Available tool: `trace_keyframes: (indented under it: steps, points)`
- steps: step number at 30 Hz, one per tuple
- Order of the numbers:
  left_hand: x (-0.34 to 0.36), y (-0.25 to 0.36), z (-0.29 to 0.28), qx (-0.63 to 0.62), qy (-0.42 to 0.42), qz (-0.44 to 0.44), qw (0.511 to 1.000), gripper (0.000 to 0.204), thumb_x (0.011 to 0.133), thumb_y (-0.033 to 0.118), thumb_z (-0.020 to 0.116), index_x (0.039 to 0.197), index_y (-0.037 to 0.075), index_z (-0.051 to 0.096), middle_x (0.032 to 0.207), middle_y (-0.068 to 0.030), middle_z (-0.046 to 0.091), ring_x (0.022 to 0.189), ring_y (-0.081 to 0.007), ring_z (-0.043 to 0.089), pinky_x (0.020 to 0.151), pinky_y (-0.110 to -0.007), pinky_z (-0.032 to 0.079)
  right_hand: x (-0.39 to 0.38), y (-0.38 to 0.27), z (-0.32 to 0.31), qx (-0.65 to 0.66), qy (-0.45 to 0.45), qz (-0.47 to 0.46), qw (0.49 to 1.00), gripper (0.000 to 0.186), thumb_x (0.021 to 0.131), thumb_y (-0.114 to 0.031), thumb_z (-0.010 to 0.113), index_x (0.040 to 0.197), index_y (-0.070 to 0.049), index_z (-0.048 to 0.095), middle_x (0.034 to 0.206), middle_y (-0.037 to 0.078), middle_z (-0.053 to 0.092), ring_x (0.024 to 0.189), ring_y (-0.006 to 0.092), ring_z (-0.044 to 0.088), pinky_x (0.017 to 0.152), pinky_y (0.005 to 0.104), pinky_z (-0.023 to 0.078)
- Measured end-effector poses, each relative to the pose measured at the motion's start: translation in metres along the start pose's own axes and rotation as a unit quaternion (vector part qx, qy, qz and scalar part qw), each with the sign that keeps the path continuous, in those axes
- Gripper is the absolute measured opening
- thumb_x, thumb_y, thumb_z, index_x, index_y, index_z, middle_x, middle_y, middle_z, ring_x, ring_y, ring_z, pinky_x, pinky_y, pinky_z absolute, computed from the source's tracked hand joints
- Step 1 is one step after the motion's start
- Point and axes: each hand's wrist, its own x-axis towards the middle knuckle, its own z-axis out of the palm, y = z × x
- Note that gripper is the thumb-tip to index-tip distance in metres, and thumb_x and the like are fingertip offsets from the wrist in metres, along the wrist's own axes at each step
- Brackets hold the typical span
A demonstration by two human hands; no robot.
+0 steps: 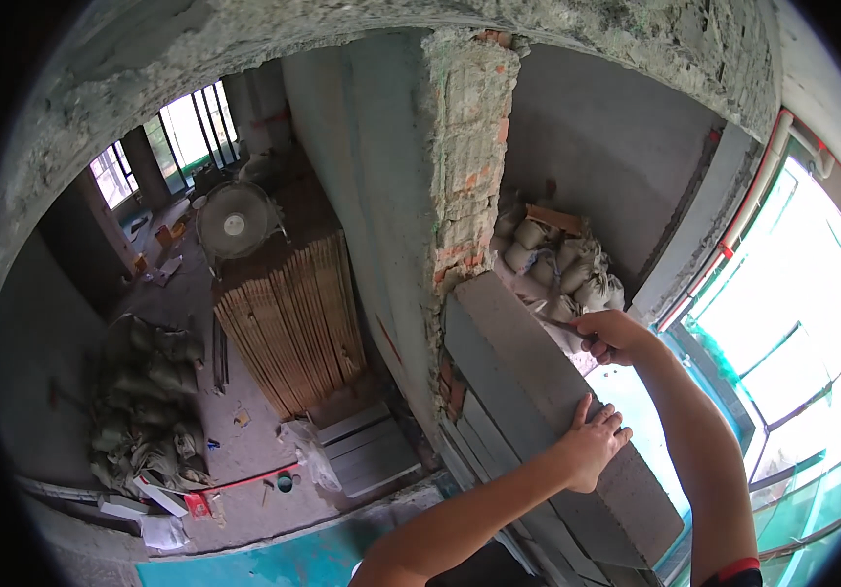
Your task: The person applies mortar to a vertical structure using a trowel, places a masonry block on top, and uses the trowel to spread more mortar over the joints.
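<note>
The grey aerated block sits on top of the half-built wall, butted against the brick column — I'd keep the left hand flat, fingers spread, pressing down, while the right hand — pinched shut on a small tool I can't identify — works the far edge.

Top of a half-built wall of grey blocks, carrying one long grey block laid flat along its course; the block's far end abuts a rough brick pillar. Concrete floor below, bearing a stack of pale slats, a standing fan, grey sacks, flat grey slabs and scattered debris.
</note>
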Motion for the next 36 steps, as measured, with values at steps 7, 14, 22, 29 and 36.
trace_keyframes:
  steps: [7,14,22,29,36]
  points:
    - [-0.002,0.004,-0.011,-0.003,-0.032,-0.014,0.999,0.086,0.068,0.005,0.061,0.147,0.006,0.027,0.149,-0.0201,0.026,0.145,-0.0328,0.015,0.115,-0.056,0.002,-0.003,0.001,0.003,0.05,-0.05,0.034,0.997,0.021,0.092,-0.013,0.052,0.111,-0.01,0.059,0.068,0.007,0.053,0.045,0.0082,0.038,0.042,0.0232,0.029]
    - [-0.003,0.007,-0.013,0.004,-0.05,-0.033,0.998,0.087,0.068,0.003,0.059,0.148,0.006,0.025,0.151,-0.0202,0.025,0.145,-0.0315,0.013,0.115,-0.055,0.001,-0.012,0.0,0.016,0.006,-0.058,0.009,0.998,0.025,0.092,-0.012,0.051,0.116,-0.01,0.057,0.067,0.006,0.052,0.045,0.0089,0.038,0.041,0.0243,0.03]
    - [-0.001,0.01,-0.014,-0.005,-0.032,-0.022,0.999,0.086,0.067,0.003,0.059,0.148,0.006,0.027,0.15,-0.0203,0.026,0.145,-0.0309,0.014,0.115,-0.054,0.001,0.016,0.006,0.003,0.019,0.052,-0.005,0.998,0.015,0.088,-0.011,0.053,0.102,-0.009,0.058,0.064,0.004,0.049,0.044,0.009,0.039,0.041,0.025,0.031]
    - [-0.006,0.008,-0.011,-0.009,-0.04,-0.023,0.999,0.086,0.068,0.004,0.059,0.148,0.006,0.027,0.151,-0.0194,0.025,0.146,-0.0305,0.013,0.115,-0.055,0.0,0.007,-0.011,0.015,0.002,0.035,0.033,0.999,0.014,0.09,-0.014,0.052,0.101,-0.009,0.059,0.066,0.006,0.051,0.044,0.0085,0.039,0.04,0.0235,0.031]
    - [-0.006,0.007,-0.011,0.004,-0.039,-0.03,0.999,0.087,0.07,0.005,0.058,0.149,0.007,0.023,0.152,-0.019,0.024,0.146,-0.0304,0.012,0.116,-0.054,-0.001,0.001,-0.018,0.011,-0.014,-0.033,0.021,0.999,0.014,0.091,-0.013,0.053,0.101,-0.008,0.06,0.067,0.006,0.052,0.046,0.0093,0.04,0.04,0.024,0.03]
